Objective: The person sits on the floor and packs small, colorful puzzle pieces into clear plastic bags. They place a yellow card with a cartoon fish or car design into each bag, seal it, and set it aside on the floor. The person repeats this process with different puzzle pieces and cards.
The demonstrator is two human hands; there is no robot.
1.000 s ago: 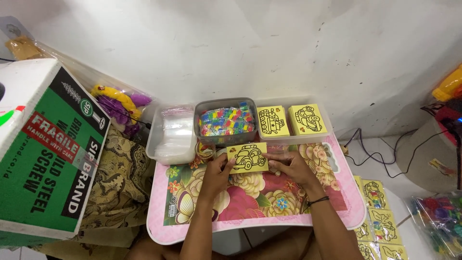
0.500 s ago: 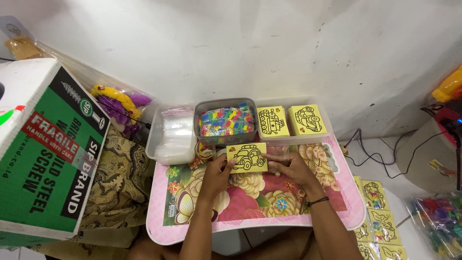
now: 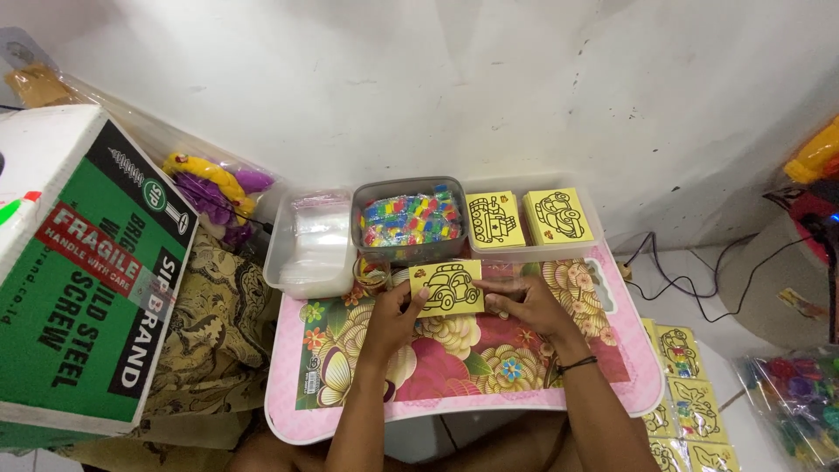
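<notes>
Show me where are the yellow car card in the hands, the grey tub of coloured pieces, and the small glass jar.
yellow car card (image 3: 447, 288), head view, middle of its face.
grey tub (image 3: 408, 187), head view, its far rim.
small glass jar (image 3: 372, 273), head view, its open top.

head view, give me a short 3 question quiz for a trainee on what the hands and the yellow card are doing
1. True or false: both hands hold the yellow card with the car outline above the small floral table.
2. Which container sits straight behind the card? A) the grey tub of coloured pieces B) the clear box of plastic bags C) the cardboard box
3. How many yellow card stacks stand in the clear tray at the wall?

Key
1. True: the left hand pinches its left edge, the right hand its right edge.
2. A
3. Two, a tank card stack and a car card stack.
</notes>
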